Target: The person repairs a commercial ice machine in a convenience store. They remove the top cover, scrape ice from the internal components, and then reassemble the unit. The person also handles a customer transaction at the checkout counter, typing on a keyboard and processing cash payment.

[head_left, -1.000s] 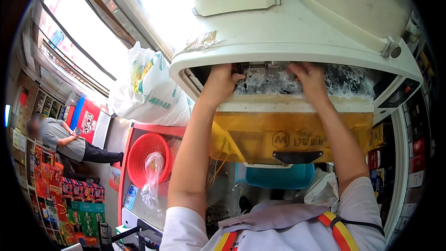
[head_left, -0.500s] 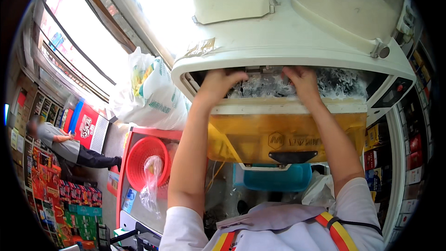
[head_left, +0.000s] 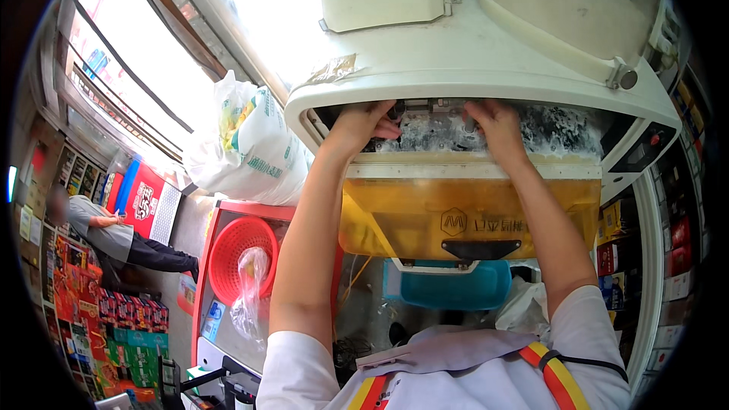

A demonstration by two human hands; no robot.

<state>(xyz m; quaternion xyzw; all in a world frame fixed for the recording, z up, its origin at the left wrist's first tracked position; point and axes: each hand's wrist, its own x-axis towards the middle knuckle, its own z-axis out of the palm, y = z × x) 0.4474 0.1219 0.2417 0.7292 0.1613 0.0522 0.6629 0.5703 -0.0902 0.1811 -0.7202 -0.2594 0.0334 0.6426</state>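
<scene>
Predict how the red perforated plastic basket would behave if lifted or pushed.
The red perforated plastic basket is probably light for its size, its wall being full of holes. It likely feels fairly stiff, since its rim keeps a round shape. The clear plastic bag draped over it may drag along or slip off.

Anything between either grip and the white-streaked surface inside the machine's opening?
Nothing visible: left grip and right grip are both inside the opening, right by the surface; contact is unclear. The amber cover shows below, not between.
</scene>
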